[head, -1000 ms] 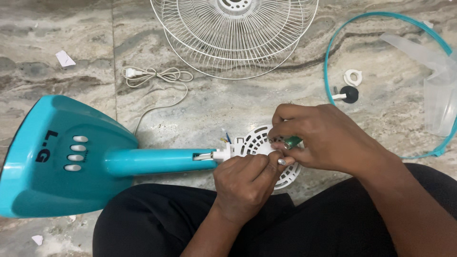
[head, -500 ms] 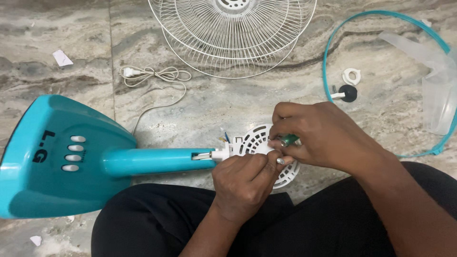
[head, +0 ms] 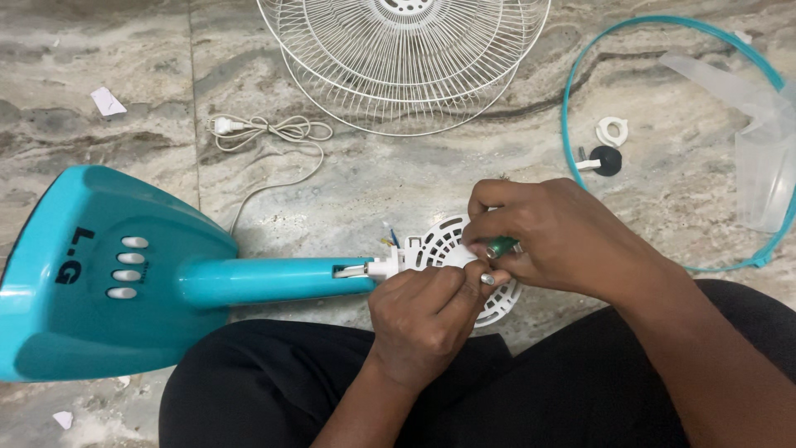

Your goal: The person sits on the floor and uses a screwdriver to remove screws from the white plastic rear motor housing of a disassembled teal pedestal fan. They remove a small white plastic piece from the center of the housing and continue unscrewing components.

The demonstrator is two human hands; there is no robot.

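Two hands of yours meet just right of centre, but start at nine o'clock: the teal fan base [head: 91, 274] lies on its side on the marble floor [head: 373, 187], its four white buttons facing up, and its teal stem [head: 274, 280] runs toward three o'clock. At eleven o'clock a white power cord [head: 269, 131] lies coiled on the floor, and at twelve o'clock sits the white wire fan guard [head: 404, 58]. The stem ends in a white slotted motor cover [head: 444, 249], which rests over your lap at about five o'clock from centre. Your left hand [head: 423, 319] comes up from six o'clock, its fingers curled shut around the lower edge of that cover. Your right hand [head: 555, 241] reaches across from four o'clock, fingers pinched together on a small green-handled tool [head: 500, 247] pressed against the cover. At two o'clock a black knob [head: 606, 160] and a white ring [head: 612, 131] lie inside a teal rim [head: 580, 75], with clear fan blades [head: 763, 158] at three o'clock.
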